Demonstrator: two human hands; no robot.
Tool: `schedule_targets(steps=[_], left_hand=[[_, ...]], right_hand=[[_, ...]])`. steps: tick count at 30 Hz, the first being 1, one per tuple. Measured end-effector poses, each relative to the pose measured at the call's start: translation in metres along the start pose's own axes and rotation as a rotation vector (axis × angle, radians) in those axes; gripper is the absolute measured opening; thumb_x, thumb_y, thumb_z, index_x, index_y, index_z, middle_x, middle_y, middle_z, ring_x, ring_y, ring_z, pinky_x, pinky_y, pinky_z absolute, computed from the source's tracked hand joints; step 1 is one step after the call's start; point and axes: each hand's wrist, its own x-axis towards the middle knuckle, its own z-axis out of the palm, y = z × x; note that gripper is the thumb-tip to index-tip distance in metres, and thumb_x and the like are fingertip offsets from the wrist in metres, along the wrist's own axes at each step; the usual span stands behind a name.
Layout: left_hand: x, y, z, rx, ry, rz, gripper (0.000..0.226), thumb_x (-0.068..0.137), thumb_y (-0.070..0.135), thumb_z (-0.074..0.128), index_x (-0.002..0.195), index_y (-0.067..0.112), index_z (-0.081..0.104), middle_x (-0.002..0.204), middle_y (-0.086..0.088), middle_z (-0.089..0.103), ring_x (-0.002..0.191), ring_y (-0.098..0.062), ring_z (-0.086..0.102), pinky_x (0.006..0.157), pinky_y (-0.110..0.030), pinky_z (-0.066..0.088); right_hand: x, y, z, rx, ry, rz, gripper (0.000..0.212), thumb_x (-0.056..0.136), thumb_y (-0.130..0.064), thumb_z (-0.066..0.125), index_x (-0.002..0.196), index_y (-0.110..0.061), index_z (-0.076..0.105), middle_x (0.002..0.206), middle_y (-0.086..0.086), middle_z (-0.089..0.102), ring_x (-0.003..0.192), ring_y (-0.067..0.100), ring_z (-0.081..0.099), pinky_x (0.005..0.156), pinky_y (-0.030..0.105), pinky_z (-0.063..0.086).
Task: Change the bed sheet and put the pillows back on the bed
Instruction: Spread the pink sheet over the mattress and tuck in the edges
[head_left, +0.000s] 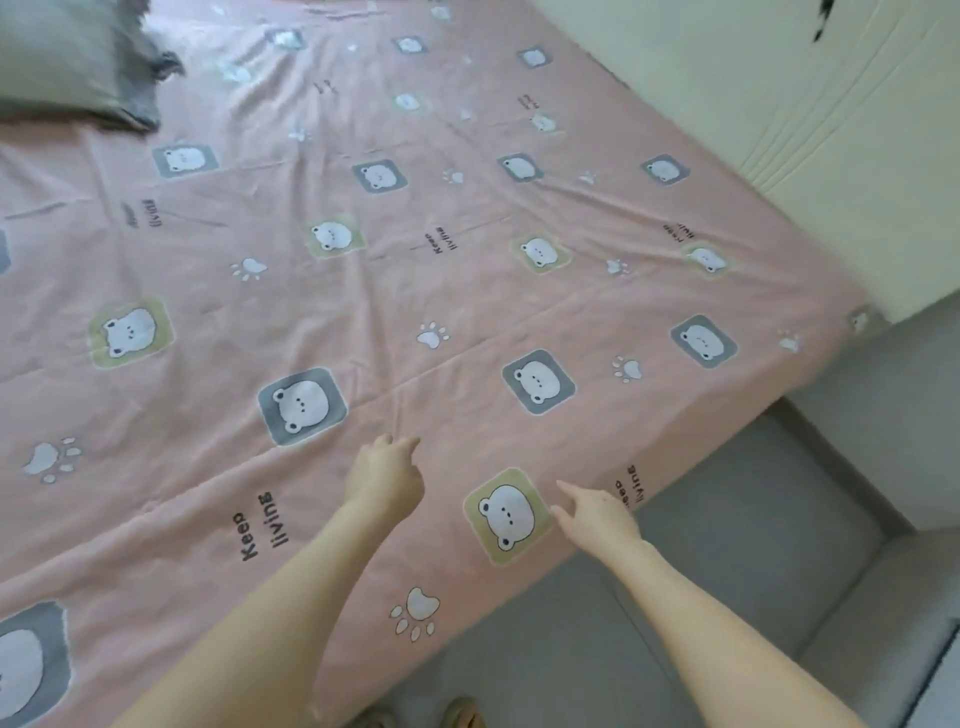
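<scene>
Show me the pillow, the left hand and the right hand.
pillow (62, 57), head view, middle of its pale cover.
left hand (387, 475), head view, back of the hand.
right hand (597, 512), head view, back of the hand.

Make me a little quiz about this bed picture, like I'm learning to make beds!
1. True or false: the grey pillow lies at the far left of the pink sheet.
2. Which animal's face is printed on the sheet? A. bear B. fish C. bird
3. Fill the gap: the printed words to the left of the left hand say "Keep ____".

Key: 1 true; 2 A; 3 living.
</scene>
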Motion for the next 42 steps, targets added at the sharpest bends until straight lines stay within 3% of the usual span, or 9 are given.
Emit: schedule_targets(steps=[14, 20, 24, 29, 32, 34, 37, 39, 42], left_hand=[[0.077, 0.263, 0.032, 0.333, -0.080, 0.523, 0.045, 0.094, 0.011, 0.037, 0.137, 0.023, 0.044, 0.136, 0.006, 0.050, 0.126, -0.020, 0.039, 0.083, -0.029, 0.040], [0.129, 0.417, 0.112, 0.582, -0.135, 0.853, 0.052, 0.091, 0.003, 0.037, 0.138, 0.023, 0.045, 0.145, 0.010, 0.041, 0.137, -0.016, 0.029, 0.106, -0.027, 0.028], [0.179, 0.497, 0.151, 0.804, -0.157, 0.971, 0.049, 0.086, -0.001, 0.042, 0.131, 0.014, 0.055, 0.145, 0.001, 0.042, 0.139, -0.021, 0.027, 0.111, -0.029, 0.019], [0.241, 0.564, 0.190, 1.042, -0.166, 1.351, 0.035, 0.050, -0.004, 0.078, 0.084, 0.007, 0.075, 0.097, -0.010, 0.072, 0.096, -0.034, 0.067, 0.090, -0.045, 0.050], [0.262, 0.600, 0.215, 1.223, -0.312, 1.443, 0.040, 0.086, 0.013, 0.060, 0.125, 0.012, 0.059, 0.129, -0.008, 0.058, 0.126, -0.030, 0.049, 0.112, -0.041, 0.028], [0.287, 0.624, 0.233, 1.386, -0.315, 1.539, 0.044, 0.098, 0.025, 0.042, 0.141, 0.016, 0.041, 0.145, -0.005, 0.042, 0.138, -0.028, 0.033, 0.116, -0.038, 0.015], [0.319, 0.658, 0.256, 1.516, -0.393, 1.793, 0.039, 0.087, 0.030, 0.042, 0.106, 0.013, 0.071, 0.111, -0.008, 0.069, 0.108, -0.030, 0.062, 0.102, -0.045, 0.041], [0.346, 0.670, 0.273, 1.573, -0.388, 1.933, 0.048, 0.083, 0.033, 0.033, 0.086, 0.012, 0.076, 0.088, -0.005, 0.072, 0.089, -0.027, 0.068, 0.102, -0.043, 0.036], [0.365, 0.685, 0.296, 1.416, -0.407, 2.089, 0.048, 0.085, 0.034, 0.032, 0.066, 0.012, 0.071, 0.062, -0.001, 0.062, 0.067, -0.024, 0.062, 0.099, -0.041, 0.037]], right_hand=[[0.030, 0.179, -0.069, 0.785, 0.245, 0.369, 0.043, 0.098, -0.030, 0.043, 0.137, -0.011, 0.047, 0.134, 0.007, 0.054, 0.125, 0.024, 0.048, 0.101, 0.032, 0.039], [0.075, 0.296, -0.076, 1.455, 0.309, 0.571, 0.027, 0.097, -0.016, 0.043, 0.100, 0.005, 0.059, 0.081, 0.007, 0.055, 0.072, 0.019, 0.053, 0.069, 0.035, 0.046], [0.113, 0.354, -0.083, 1.718, 0.294, 0.569, 0.017, 0.099, -0.016, 0.043, 0.089, -0.019, 0.056, 0.093, 0.005, 0.059, 0.077, 0.015, 0.056, 0.070, 0.026, 0.049], [0.162, 0.394, -0.076, 1.914, 0.253, 0.586, 0.022, 0.099, -0.013, 0.041, 0.112, -0.005, 0.057, 0.098, 0.009, 0.056, 0.078, 0.014, 0.051, 0.065, 0.021, 0.046], [0.195, 0.402, -0.067, 1.956, 0.161, 0.544, 0.038, 0.101, -0.020, 0.037, 0.136, -0.011, 0.047, 0.125, 0.004, 0.056, 0.107, 0.015, 0.056, 0.094, 0.029, 0.048], [0.216, 0.403, -0.064, 1.996, 0.121, 0.524, 0.043, 0.102, -0.024, 0.036, 0.144, -0.015, 0.037, 0.143, 0.003, 0.045, 0.129, 0.017, 0.045, 0.111, 0.038, 0.035], [0.247, 0.404, -0.069, 2.110, 0.118, 0.535, 0.045, 0.103, -0.025, 0.033, 0.147, -0.017, 0.031, 0.152, -0.005, 0.031, 0.140, 0.013, 0.029, 0.116, 0.033, 0.023], [0.272, 0.399, -0.076, 2.160, 0.131, 0.532, 0.044, 0.103, -0.030, 0.031, 0.145, -0.021, 0.035, 0.150, -0.010, 0.031, 0.140, 0.009, 0.026, 0.115, 0.027, 0.020], [0.310, 0.382, -0.078, 2.182, 0.177, 0.643, 0.049, 0.089, -0.049, 0.032, 0.125, -0.024, 0.054, 0.142, -0.006, 0.047, 0.132, 0.014, 0.042, 0.114, 0.038, 0.030]])
